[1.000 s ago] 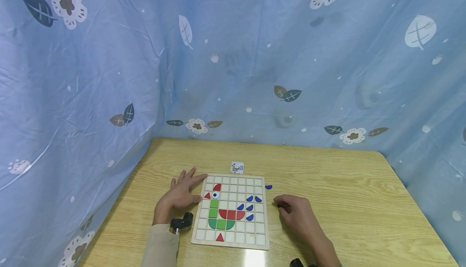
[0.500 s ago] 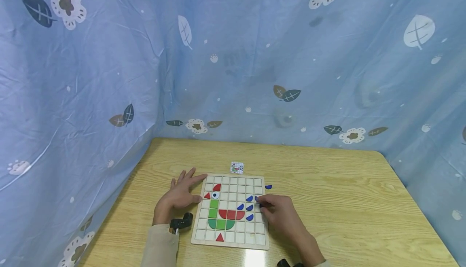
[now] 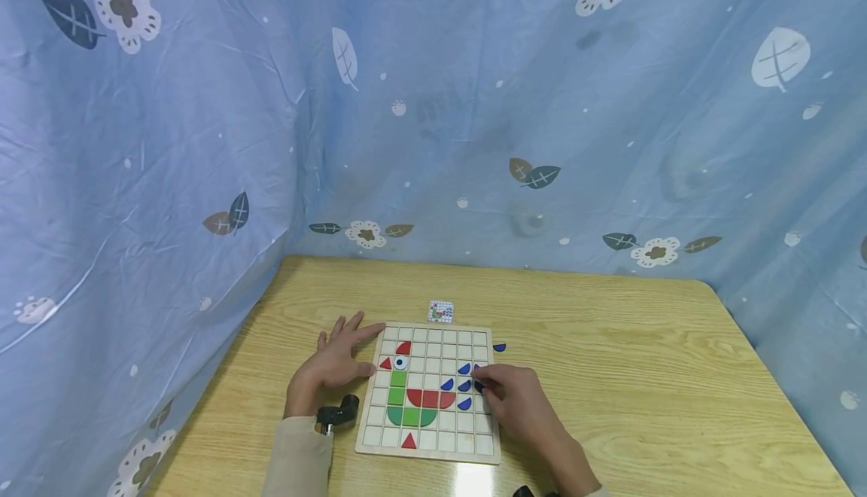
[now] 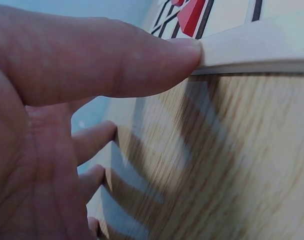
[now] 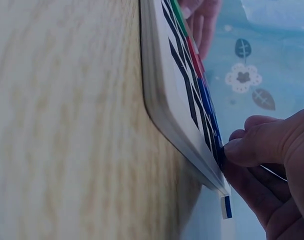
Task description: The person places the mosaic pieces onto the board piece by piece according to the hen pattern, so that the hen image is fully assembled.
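A square wooden grid board (image 3: 427,453) lies on the table with flat coloured pieces in a bird-like pattern. My left hand (image 3: 335,361) is spread at its left edge; thumb and forefinger touch the rim. In the left wrist view the thumb (image 4: 142,60) presses the board's side. My right hand (image 3: 521,400) reaches over the right edge, pinching a blue half-round piece (image 3: 479,387) low at a right-side cell. Its fingers partly cover another blue piece above. More blue half-rounds (image 3: 464,404) sit just left. In the right wrist view, thumb and fingers (image 5: 242,150) meet at the board's surface.
A small pattern card (image 3: 441,312) lies behind the board. One loose blue half-round (image 3: 500,347) rests on the table by the board's upper right edge. A blue patterned cloth (image 3: 420,128) hangs behind and at the sides of the wooden table (image 3: 630,361).
My right hand has moved left from the table beside the board to over its right columns, bringing the blue half-round piece down to a cell. The left hand has stayed put.
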Demonstrator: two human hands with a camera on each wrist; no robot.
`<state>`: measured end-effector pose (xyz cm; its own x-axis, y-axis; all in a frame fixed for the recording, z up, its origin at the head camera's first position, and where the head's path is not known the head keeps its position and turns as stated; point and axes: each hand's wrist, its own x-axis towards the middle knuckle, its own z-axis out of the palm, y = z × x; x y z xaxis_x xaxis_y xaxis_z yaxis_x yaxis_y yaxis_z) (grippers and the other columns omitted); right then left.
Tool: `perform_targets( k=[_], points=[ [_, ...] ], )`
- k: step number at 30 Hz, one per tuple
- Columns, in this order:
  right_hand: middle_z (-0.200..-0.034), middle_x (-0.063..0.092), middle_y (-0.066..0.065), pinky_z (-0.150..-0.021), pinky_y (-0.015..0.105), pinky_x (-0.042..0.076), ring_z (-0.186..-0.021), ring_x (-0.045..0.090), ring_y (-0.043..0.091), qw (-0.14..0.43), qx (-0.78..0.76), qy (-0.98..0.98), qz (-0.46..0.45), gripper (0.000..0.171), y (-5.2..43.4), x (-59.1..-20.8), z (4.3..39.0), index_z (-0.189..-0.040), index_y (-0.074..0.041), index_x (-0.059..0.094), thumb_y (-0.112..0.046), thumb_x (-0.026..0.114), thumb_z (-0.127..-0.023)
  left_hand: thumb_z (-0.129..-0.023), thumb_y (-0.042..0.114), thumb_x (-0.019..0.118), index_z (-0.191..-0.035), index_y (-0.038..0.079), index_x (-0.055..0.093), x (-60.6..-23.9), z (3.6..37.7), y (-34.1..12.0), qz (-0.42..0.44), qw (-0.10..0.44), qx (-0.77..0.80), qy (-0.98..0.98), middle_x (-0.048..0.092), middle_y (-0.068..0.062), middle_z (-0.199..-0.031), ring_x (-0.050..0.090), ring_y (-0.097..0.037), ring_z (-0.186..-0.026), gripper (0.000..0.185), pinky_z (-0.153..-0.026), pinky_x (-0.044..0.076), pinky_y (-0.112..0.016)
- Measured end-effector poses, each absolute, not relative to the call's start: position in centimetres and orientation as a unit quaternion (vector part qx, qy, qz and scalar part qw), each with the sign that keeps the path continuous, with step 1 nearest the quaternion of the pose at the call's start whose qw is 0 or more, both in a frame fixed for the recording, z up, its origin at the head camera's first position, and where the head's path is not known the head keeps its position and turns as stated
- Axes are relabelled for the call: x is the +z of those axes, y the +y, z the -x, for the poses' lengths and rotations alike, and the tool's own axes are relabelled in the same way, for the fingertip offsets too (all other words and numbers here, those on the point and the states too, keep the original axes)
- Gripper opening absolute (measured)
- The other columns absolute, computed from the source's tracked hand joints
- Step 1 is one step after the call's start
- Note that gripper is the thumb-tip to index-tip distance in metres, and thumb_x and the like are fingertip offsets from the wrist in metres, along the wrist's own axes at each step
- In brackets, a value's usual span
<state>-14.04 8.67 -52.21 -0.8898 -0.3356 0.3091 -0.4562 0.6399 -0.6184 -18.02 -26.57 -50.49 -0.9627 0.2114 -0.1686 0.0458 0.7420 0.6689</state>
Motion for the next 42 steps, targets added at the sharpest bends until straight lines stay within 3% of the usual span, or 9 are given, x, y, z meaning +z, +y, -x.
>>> perform_targets(
  k=[10, 21, 31, 36, 42],
  points=[
    [-0.104, 0.085, 0.002, -0.082, 0.029, 0.066, -0.093, 0.079, 0.011, 0.077, 0.377, -0.89, -0.244, 0.028, 9.2, -52.0, 14.5, -0.109, -0.006, 0.085, 0.011, 0.082, -0.087, -0.09, 0.008, 0.083, -0.162, 0.02, 0.056, -50.7, 18.1, -26.7, -0.07, 0.114, 0.349, 0.928, 0.019, -0.026, -0.181, -0.002, -0.058, -0.167, 0.077, -0.125, -0.008, -0.084],
    [-0.107, 0.085, 0.003, -0.087, 0.04, 0.068, -0.095, 0.082, 0.018, 0.13, 0.358, -0.888, -0.256, 0.03, 12.2, -51.0, 18.0, -0.111, -0.007, 0.085, 0.005, 0.088, -0.084, -0.09, 0.007, 0.083, -0.161, 0.021, 0.057, -50.7, 18.2, -26.6, -0.068, 0.11, 0.352, 0.927, 0.019, -0.025, -0.181, -0.002, -0.057, -0.167, 0.077, -0.126, -0.008, -0.084],
    [-0.114, 0.085, 0.003, -0.093, 0.047, 0.066, -0.104, 0.082, 0.025, 0.071, 0.346, -0.903, -0.244, 0.027, 13.1, -51.4, 21.3, -0.116, -0.01, 0.085, -0.002, 0.086, -0.09, -0.09, 0.007, 0.082, -0.162, 0.019, 0.056, -50.7, 18.2, -26.7, -0.068, 0.114, 0.354, 0.926, 0.018, -0.026, -0.181, -0.003, -0.057, -0.167, 0.077, -0.125, -0.008, -0.084],
    [-0.112, 0.085, 0.002, -0.094, 0.042, 0.066, -0.104, 0.082, 0.021, 0.037, 0.356, -0.898, -0.256, 0.026, 12.9, -52.1, 22.0, -0.115, -0.011, 0.085, 0.0, 0.083, -0.092, -0.091, 0.007, 0.082, -0.162, 0.019, 0.056, -50.8, 18.2, -26.7, -0.068, 0.115, 0.357, 0.925, 0.018, -0.026, -0.182, -0.004, -0.057, -0.167, 0.076, -0.126, -0.008, -0.083],
    [-0.107, 0.084, -0.002, -0.091, 0.038, 0.067, -0.101, 0.081, 0.017, 0.042, 0.337, -0.907, -0.248, 0.027, 12.8, -52.8, 22.2, -0.109, -0.015, 0.085, 0.005, 0.083, -0.091, -0.091, 0.007, 0.083, -0.162, 0.019, 0.057, -50.7, 18.1, -26.6, -0.066, 0.115, 0.361, 0.923, 0.018, -0.026, -0.181, -0.004, -0.057, -0.167, 0.077, -0.126, -0.009, -0.083]
  ],
)
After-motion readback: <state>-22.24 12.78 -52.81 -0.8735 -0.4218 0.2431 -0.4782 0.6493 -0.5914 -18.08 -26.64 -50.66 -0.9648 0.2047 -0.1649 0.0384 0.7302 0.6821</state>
